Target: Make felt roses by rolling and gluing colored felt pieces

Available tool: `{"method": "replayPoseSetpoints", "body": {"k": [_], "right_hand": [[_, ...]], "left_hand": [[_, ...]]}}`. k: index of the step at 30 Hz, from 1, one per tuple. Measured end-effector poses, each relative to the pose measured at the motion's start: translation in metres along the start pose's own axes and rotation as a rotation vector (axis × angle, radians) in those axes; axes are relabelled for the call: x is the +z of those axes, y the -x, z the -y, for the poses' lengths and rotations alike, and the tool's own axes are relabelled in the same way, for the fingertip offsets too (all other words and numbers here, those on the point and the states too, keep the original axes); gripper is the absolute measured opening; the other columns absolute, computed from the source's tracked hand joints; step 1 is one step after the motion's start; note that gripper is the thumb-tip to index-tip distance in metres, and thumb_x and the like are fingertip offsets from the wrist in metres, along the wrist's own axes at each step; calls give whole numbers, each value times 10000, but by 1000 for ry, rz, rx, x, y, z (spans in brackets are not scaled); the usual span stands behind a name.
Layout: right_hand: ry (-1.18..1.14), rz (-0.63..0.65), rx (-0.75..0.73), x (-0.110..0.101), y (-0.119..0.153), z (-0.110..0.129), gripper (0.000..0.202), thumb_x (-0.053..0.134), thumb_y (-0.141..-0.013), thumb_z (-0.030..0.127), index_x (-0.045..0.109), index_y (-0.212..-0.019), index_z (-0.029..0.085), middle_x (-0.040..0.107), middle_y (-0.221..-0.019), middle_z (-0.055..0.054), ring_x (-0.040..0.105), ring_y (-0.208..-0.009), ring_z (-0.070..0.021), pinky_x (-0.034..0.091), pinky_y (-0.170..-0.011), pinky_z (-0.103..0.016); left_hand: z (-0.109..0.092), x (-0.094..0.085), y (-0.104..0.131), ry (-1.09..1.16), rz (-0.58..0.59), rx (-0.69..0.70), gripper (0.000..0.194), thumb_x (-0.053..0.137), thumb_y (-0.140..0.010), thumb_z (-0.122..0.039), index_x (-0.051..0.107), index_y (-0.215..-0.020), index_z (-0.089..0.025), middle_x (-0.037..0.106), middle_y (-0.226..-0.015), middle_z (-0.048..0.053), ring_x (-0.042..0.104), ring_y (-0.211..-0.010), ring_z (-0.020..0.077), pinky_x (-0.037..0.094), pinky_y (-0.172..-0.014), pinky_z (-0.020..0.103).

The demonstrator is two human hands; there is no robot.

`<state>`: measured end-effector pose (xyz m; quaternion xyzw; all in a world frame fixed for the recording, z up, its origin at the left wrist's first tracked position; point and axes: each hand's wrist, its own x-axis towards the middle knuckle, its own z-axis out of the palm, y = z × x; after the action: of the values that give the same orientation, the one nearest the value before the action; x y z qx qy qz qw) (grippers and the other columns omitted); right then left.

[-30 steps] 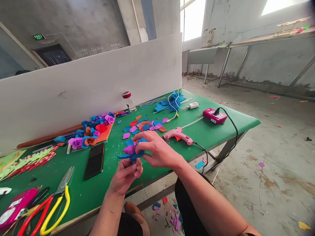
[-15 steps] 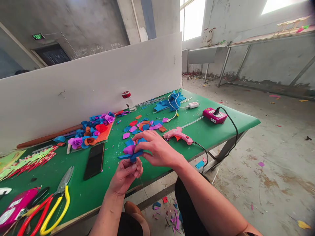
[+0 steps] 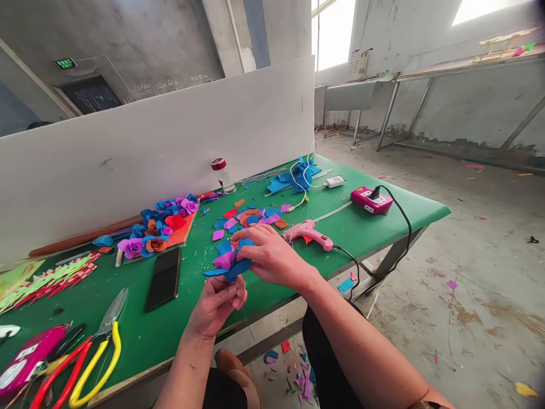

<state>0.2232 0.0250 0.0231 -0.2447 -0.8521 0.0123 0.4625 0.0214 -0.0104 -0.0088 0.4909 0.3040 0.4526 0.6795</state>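
While the left grip [image 3: 220, 296] pinches the flower [image 3: 225, 261] underneath, the right grip [image 3: 275, 258] clasps its blue petals [image 3: 239, 269].

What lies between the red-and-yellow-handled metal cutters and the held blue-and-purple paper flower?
A black, rectangular phone lies there, in the head view.

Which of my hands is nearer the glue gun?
Right. Your right hand is close beside the glue gun; your left hand is farther away, holding the flower from below.

Passage over green tabletop [image 3: 138, 324] between pliers [image 3: 103, 334] and phone [image 3: 162, 278], with glue gun [image 3: 309, 232] an obstacle farther right.
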Motion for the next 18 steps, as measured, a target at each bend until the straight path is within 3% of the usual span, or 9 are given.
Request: {"method": "replayPoseSetpoints", "body": {"k": [7, 13, 18], "right_hand": [[-43, -53, 100, -1, 2, 0, 234, 590, -779, 14, 669, -856, 220, 661, -1228, -74, 579, -1113, -241, 414, -997, -426], [-89, -151, 214, -10, 6, -10, 153, 583, -914, 116, 663, -969, 235, 626, -1261, -101, 567, -1210, -236, 447, -992, -425], [-112, -103, 124, -12, 7, -12, 72, 646, -933, 212, 681, -988, 243, 637, -1253, -87, 575, -1202, -229, 454, -1001, -408]], "left_hand": [[-1, 2, 1, 10, -9, -6, 201, 794, -750, -253, 665, -680, -117, 552, -619, -2, 470, -478, 74, 353, -489, 241], [-3, -1, 3, 13, -11, -29, 199, 813, -726, -257, 674, -693, -118, 568, -621, 7, 474, -468, 78, 347, -471, 241], [-3, 1, 3, 11, 0, -61, 201, 823, -714, -257, 683, -694, -113, 574, -613, 11, 468, -454, 75, 339, -468, 247]]}}
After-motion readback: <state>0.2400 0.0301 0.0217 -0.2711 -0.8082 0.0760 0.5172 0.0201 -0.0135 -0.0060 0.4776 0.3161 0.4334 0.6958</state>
